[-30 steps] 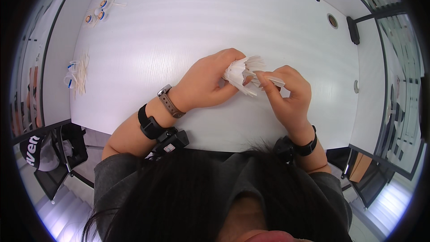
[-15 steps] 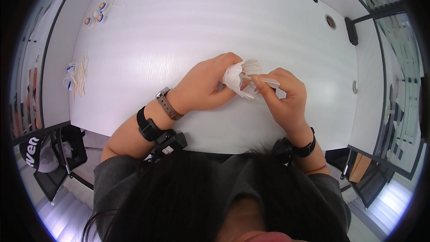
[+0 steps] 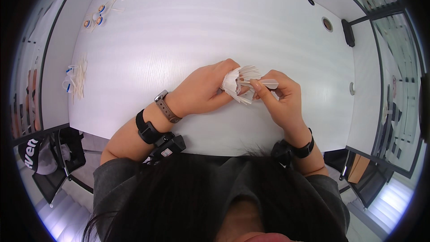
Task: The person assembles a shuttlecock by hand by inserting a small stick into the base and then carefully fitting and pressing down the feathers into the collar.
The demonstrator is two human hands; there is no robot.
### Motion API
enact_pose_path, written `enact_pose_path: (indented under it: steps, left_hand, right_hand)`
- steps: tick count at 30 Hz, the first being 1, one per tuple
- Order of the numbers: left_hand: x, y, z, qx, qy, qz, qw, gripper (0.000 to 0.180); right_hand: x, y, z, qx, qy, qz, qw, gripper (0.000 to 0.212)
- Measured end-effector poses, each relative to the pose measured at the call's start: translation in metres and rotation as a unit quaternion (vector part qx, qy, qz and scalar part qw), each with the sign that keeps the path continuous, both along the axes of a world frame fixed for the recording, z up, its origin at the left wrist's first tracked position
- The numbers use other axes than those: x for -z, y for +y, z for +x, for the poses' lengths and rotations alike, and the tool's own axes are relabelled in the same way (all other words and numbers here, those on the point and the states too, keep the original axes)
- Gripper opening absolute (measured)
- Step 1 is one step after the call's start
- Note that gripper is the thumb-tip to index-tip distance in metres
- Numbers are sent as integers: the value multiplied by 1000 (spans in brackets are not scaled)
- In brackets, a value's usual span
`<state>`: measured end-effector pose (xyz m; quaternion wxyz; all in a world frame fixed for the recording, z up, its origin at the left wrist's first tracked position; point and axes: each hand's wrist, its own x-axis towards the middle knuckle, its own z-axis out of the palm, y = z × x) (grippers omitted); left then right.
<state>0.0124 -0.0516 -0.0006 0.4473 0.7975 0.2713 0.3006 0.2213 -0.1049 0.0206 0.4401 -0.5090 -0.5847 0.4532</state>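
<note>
Over the near middle of the table, my left hand (image 3: 204, 85) is closed round a white shuttlecock (image 3: 231, 83), its feather skirt fanning out to the right. The shuttlecock's base end is hidden by my fingers. To its right, my right hand (image 3: 283, 101) pinches a single white feather (image 3: 270, 83) between thumb and fingers. The feather's thin shaft points left into the open skirt, and its wider end sticks out to the right past my fingertips. Whether the shaft tip touches anything inside cannot be seen.
Several round pieces with blue rims (image 3: 100, 20) and loose pale slivers lie at the table's far left. Below them, a bundle of thin pale sticks (image 3: 79, 79) lies beside small clear-and-blue pieces (image 3: 68, 84). A round cable hole (image 3: 327, 24) sits at the far right.
Both hands have shifted slightly toward me with the shuttlecock, which is turned a little. My right hand still pinches the feather, its shaft now more clearly visible within the skirt.
</note>
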Motion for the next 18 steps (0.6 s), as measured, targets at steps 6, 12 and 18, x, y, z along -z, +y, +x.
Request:
enact_pose_path:
  steps: [6, 12, 18]
  left_hand:
    - [4, 0, -2, -3, 26, -1, 1000, 30]
    - [2, -1, -2, -5, 35, 16, 999, 27]
    - [0, 0, -1, -6, 27, 0, 1000, 24]
  right_hand:
    - [-5, 2, 0, -11, 39, -29, 999, 9]
    - [-6, 4, 2, -29, 123, -146, 981, 10]
    - [3, 3, 1, -26, 19, -33, 999, 11]
